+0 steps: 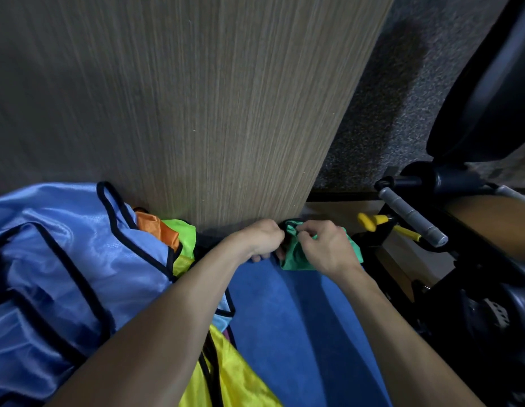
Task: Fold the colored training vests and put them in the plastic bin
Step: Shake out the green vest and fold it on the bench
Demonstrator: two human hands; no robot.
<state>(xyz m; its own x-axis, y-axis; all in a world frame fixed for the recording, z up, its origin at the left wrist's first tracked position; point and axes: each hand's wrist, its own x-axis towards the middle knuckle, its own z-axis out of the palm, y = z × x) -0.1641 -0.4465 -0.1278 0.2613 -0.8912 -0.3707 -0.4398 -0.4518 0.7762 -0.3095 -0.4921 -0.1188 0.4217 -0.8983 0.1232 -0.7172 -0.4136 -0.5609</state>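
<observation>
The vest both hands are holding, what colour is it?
Green vest with black trim, seen in the head view.

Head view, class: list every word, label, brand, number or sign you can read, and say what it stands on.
None can be read.
The light blue vest, yellow vest, orange vest and the green vest that both hands grip show plain fabric with black trim.
The wood panel and the black frame show no print.
</observation>
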